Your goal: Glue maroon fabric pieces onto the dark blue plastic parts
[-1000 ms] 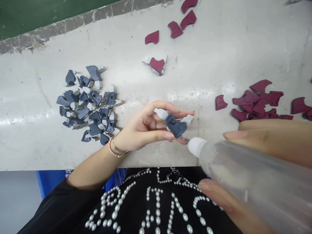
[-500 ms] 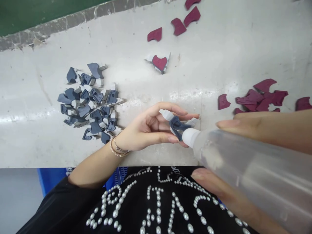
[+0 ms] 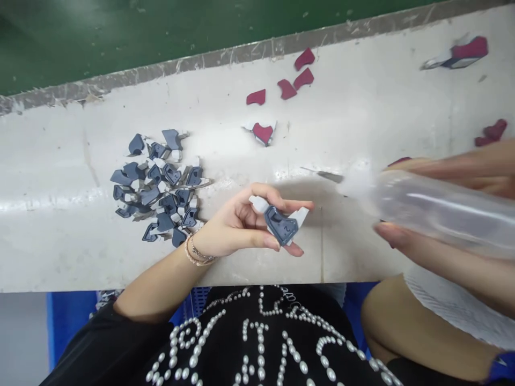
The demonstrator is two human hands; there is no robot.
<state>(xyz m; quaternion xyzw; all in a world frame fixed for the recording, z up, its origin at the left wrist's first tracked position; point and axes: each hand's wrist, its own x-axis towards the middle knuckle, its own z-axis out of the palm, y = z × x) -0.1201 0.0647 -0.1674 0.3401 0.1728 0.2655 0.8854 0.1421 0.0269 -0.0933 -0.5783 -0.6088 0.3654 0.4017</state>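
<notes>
My left hand (image 3: 245, 222) is closed around a grey-blue plastic part (image 3: 284, 228) with white tabs. Its recessed face, marked with a 2, is turned up between thumb and fingers. To the right, my right hand (image 3: 430, 252) grips a translucent squeeze bottle (image 3: 438, 206), with fingers above and below it. The bottle's white nozzle (image 3: 356, 182) carries a thin metal tip (image 3: 328, 176) pointing left, above and apart from the held part. A similar part with a maroon insert (image 3: 263, 134) lies on the table beyond my left hand.
Many grey-blue parts (image 3: 161, 187) are heaped at the left of the white table (image 3: 64, 214). Several loose maroon pieces (image 3: 287, 89) lie toward the back, with more maroon pieces (image 3: 493, 131) at right. Another maroon-topped part (image 3: 469, 52) is far right. A person's leg (image 3: 422, 321) shows lower right.
The bottle has drawn back right and up, away from the grey-blue part, baring its metal tip. My left hand still holds the part, its face now uncovered. The view has shifted.
</notes>
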